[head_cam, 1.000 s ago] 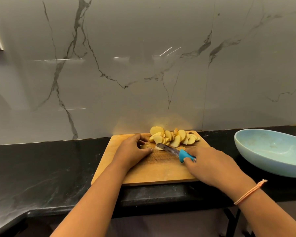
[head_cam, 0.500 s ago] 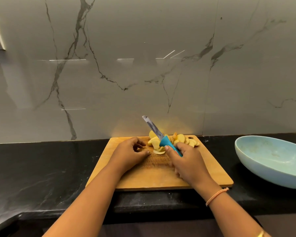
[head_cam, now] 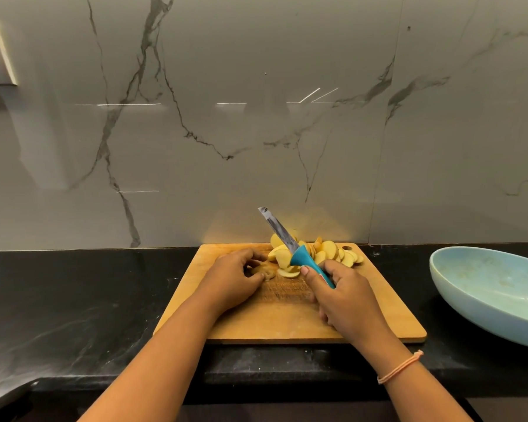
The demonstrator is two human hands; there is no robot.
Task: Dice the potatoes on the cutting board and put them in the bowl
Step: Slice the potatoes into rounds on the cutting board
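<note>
Grips knife (head_cam: 299, 257) in right hand (head_cam: 345, 296), blade raised; pinches potato end (head_cam: 264, 272) with left hand (head_cam: 232, 278) on board (head_cam: 287, 321). Leaves slices (head_cam: 329, 250) heaped at far edge, not yet diced. Shows no potato in bowl (head_cam: 485, 300) alongside.

Soft, rather dim indoor light falls evenly on the cutting board (head_cam: 287, 324), with no hard shadows on it. Above the board, the glossy marble wall (head_cam: 256, 147) carries thin white streaks of glare. Just behind the board the wall has a warm yellow glow next to the potato slices (head_cam: 329, 248). Left of the board, the black table (head_cam: 89, 300) shows a dull grey sheen. Right of the board, wide-angle distortion stretches the bowl (head_cam: 470, 315). Focus is slightly soft throughout.
</note>
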